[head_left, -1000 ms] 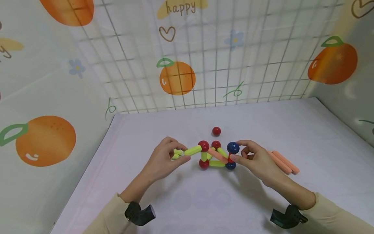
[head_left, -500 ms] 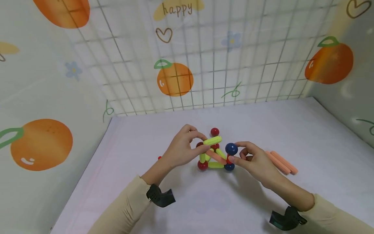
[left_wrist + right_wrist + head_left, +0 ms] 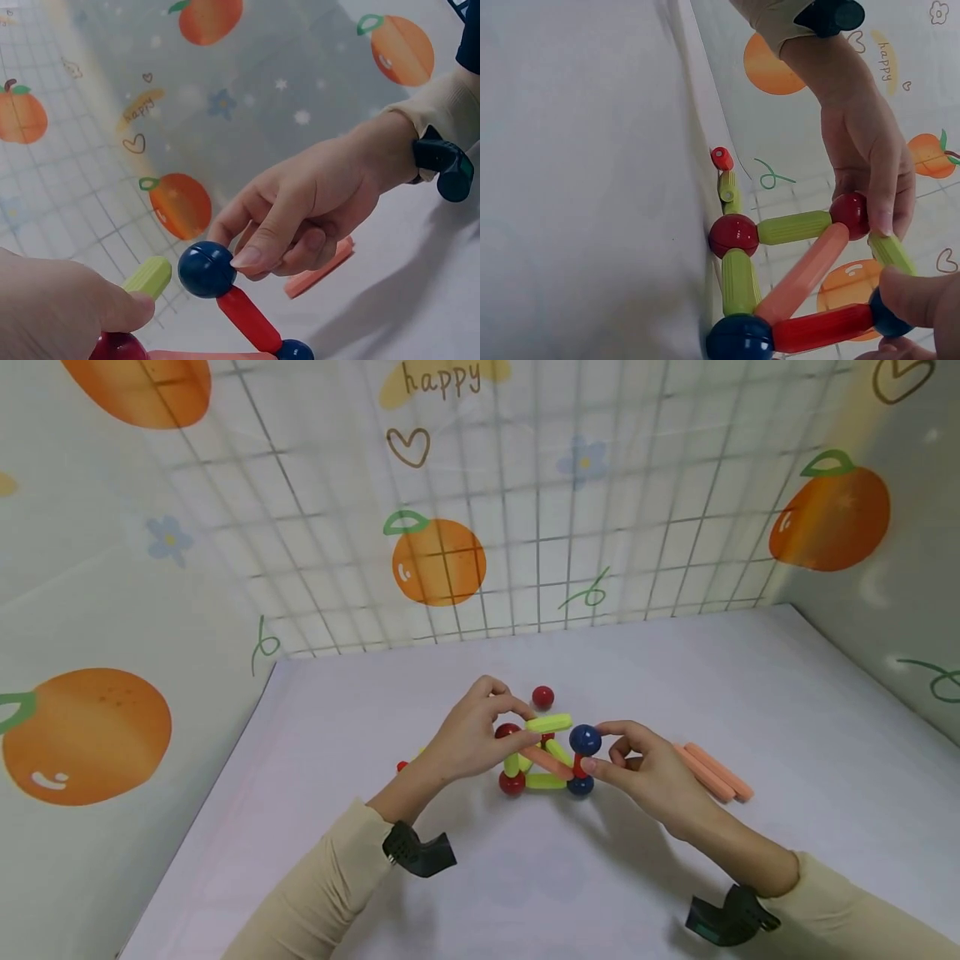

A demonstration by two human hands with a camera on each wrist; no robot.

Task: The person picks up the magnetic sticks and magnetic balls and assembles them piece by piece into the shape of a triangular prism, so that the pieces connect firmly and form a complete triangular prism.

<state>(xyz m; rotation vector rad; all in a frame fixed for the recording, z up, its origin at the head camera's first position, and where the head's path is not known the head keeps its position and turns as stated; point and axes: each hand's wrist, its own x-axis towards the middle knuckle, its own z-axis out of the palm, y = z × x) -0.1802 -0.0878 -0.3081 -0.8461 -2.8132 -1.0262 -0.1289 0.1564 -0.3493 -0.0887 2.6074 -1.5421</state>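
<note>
My left hand [image 3: 476, 735] pinches a yellow-green magnetic rod [image 3: 549, 723] between thumb and fingers, above the frame of rods and balls. A small gap parts its end from the upper blue ball [image 3: 206, 270] in the left wrist view. My right hand [image 3: 656, 772] holds that ball with thumb and forefinger, atop an upright red rod [image 3: 821, 328] on a lower blue ball [image 3: 581, 785]. A salmon rod [image 3: 806, 266] slants from the lower blue ball up to the upper red ball [image 3: 850, 215]. Yellow-green rods join the red ball [image 3: 512, 782] at the base.
Beyond the frame lies a loose red ball [image 3: 543, 697]. Two salmon rods [image 3: 712, 772] rest at the right. A red rod [image 3: 402, 767] shows partly behind my left forearm. A patterned curtain [image 3: 510, 510] stands at the table's back.
My left hand has moved right with the yellow-green rod, from left of the upper red ball to between it and the upper blue ball. My right hand keeps its hold.
</note>
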